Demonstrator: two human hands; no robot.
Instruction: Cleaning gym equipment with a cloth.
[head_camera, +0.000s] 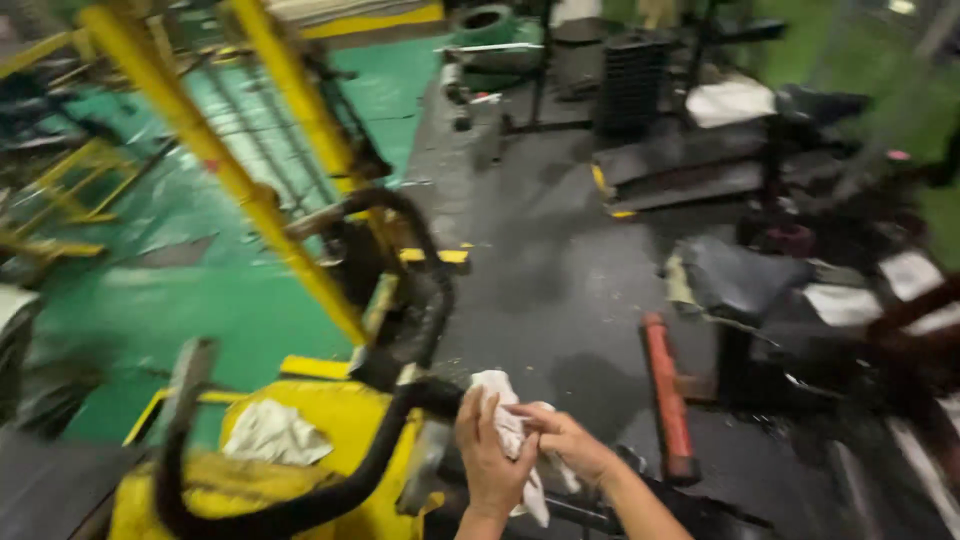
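Observation:
My left hand (487, 450) and my right hand (565, 440) both grip a crumpled white rag (505, 425) low in the middle of the view. The rag hangs down between the two hands. Just left of them runs a curved black padded handlebar (400, 410) on a yellow machine (330, 430). A second white rag (272, 432) lies on the yellow surface of that machine, apart from my hands.
Yellow frame bars (230, 180) slant across the left over a green floor (150, 300). A red-handled bar (665, 395) lies on the dark rubber floor (550, 260) to the right. Black weight stacks (630, 85) and benches with white cloths (730, 100) stand behind.

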